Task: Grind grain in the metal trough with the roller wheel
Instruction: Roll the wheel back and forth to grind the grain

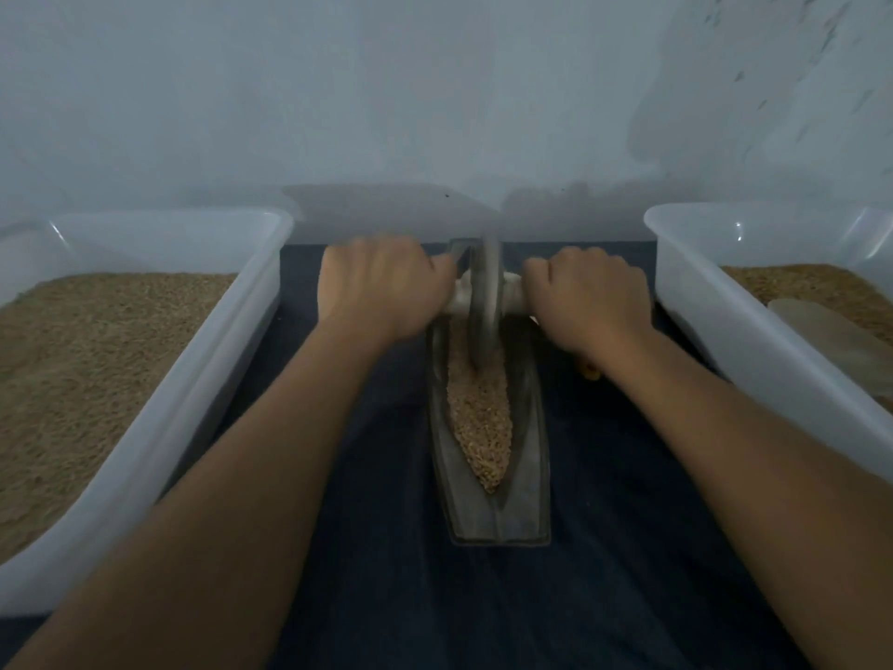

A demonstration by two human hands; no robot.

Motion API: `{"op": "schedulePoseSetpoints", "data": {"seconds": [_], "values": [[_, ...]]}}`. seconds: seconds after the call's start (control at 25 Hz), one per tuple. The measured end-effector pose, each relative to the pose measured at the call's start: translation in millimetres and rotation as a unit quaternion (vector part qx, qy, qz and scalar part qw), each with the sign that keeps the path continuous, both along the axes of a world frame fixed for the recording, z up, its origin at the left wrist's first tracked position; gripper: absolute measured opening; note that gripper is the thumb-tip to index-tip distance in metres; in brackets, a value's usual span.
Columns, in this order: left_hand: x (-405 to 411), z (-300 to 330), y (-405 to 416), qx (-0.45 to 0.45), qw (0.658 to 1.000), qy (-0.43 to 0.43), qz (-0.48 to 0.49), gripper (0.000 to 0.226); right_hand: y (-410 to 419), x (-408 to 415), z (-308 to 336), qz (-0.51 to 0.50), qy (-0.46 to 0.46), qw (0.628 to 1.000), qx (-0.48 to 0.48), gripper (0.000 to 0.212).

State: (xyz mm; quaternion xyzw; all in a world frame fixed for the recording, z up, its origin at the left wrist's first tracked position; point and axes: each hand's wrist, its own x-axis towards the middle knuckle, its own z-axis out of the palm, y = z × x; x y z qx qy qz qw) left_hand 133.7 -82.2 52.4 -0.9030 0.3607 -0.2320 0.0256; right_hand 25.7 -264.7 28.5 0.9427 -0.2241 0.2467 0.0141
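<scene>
Two white plastic tubs (145,379) of grain flank a dark cloth (367,548). Between them lies the metal trough (529,476), grain (478,418) heaped inside. The roller wheel (483,302), probably heavy and rigid, stands at its far end; the left hand (381,282) and right hand (589,302) clench its pale axle handle (459,299).

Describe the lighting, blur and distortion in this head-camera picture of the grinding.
Head view: dim, bluish light throughout; the roller wheel is smeared by motion blur, while the grain in the metal trough stays fairly sharp; the left hand looks slightly soft; wide-angle distortion splays the two plastic tubs' rims outward.
</scene>
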Motion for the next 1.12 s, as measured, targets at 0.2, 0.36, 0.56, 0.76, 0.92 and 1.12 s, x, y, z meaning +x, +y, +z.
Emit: {"op": "schedulePoseSetpoints", "data": {"seconds": [0.2, 0.36, 0.56, 0.76, 0.92, 1.12], "values": [[12, -6, -6, -0.103, 0.992, 0.057, 0.04, 0.045, -2, 14, 6, -0.008, -0.027, 0.999, 0.028, 0.051], [-32, -35, 39, -0.056, 0.997, -0.046, -0.03, 0.025, 29, -29, 7, 0.058, -0.092, 0.991, -0.079, 0.053], [-73, -27, 65, -0.124, 0.989, -0.055, -0.061, 0.041, 46, -89, -21, 0.111, -0.14, 0.981, -0.07, 0.043], [-55, -23, 53, -0.001, 0.993, -0.099, -0.067, 0.023, 38, -71, -17, 0.077, -0.126, 0.985, -0.092, 0.048], [9, -9, 9, 0.041, 0.999, 0.0, 0.003, 0.049, 10, -7, 2, 0.012, -0.034, 0.997, -0.071, 0.052], [43, -8, -14, -0.037, 0.993, 0.103, 0.051, 0.045, -11, 33, 24, 0.038, -0.01, 0.999, 0.023, 0.053]]}}
